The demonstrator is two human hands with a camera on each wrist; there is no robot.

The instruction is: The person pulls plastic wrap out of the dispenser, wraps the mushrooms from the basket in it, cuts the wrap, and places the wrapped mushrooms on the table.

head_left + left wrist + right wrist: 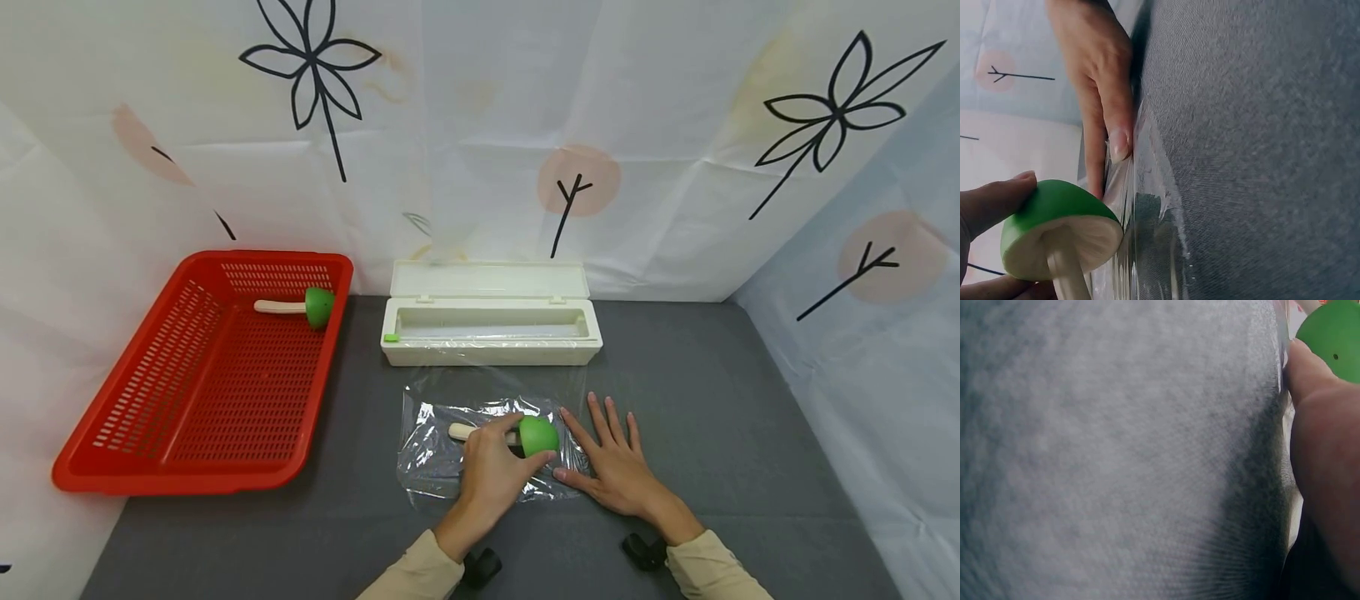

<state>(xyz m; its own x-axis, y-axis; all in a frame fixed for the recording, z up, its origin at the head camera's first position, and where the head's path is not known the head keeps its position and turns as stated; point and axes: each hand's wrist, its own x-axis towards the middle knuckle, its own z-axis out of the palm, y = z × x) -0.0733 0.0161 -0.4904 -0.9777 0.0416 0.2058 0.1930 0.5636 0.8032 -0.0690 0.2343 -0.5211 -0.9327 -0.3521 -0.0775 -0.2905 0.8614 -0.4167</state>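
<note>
A toy mushroom (pixel 539 436) with a green cap and pale stem lies sideways over a sheet of clear plastic wrap (pixel 431 454). My left hand (pixel 491 471) holds it by the cap between thumb and fingers; the left wrist view shows the cap (pixel 1054 206) with its pale ribbed underside. To the right, my right hand (pixel 618 467) is spread flat, its thumb and index fingertip touching the wrap's right edge. In the right wrist view, the right thumb (pixel 1313 372) sits close to the green cap. The wrap runs up to a white dispenser box (pixel 491 356).
The dispenser's lid (pixel 489 279) stands raised, and a small green slider (pixel 392 337) sits at its left end. A red plastic basket (pixel 180 479) at the left contains another green-capped mushroom (pixel 318 308). White patterned cloth (pixel 480 125) hangs behind the grey table (pixel 712 400).
</note>
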